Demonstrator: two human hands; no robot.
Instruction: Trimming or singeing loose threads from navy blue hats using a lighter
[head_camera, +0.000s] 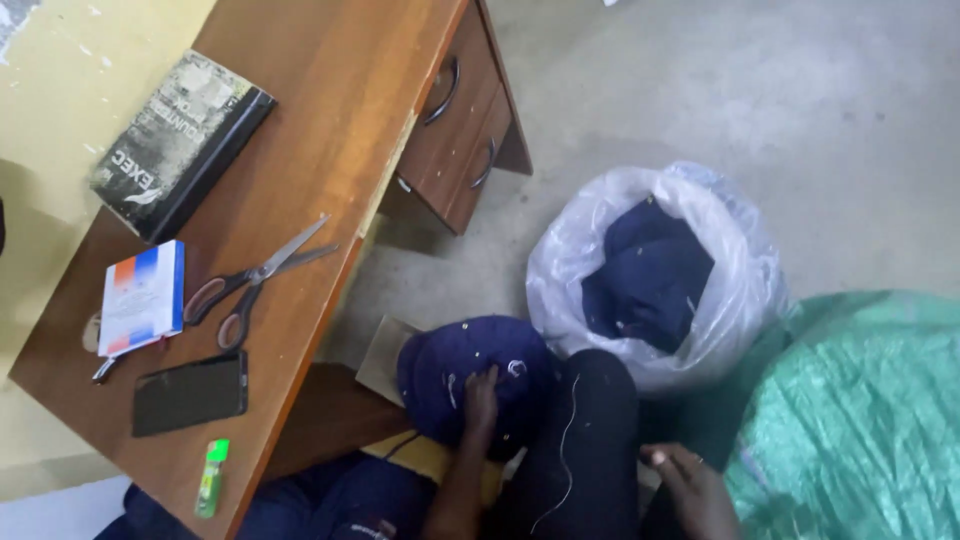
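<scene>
Head view: L hand (481, 392) on navy cap (470, 372).

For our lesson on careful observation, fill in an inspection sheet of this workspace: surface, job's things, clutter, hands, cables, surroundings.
Surface: brown wooden desk, two drawers.
Job's things: navy blue fabric cap on the lap; white thread trailing down the dark trouser leg.
Clutter: grey-handled scissors, dark worn book, small white box, black phone, green lighter.
Hands: left hand rests on the cap; right hand pinched, apparently on thread.
Cables: nothing seen.
Surroundings: clear plastic bag of navy cloth, green sack, concrete floor.
</scene>
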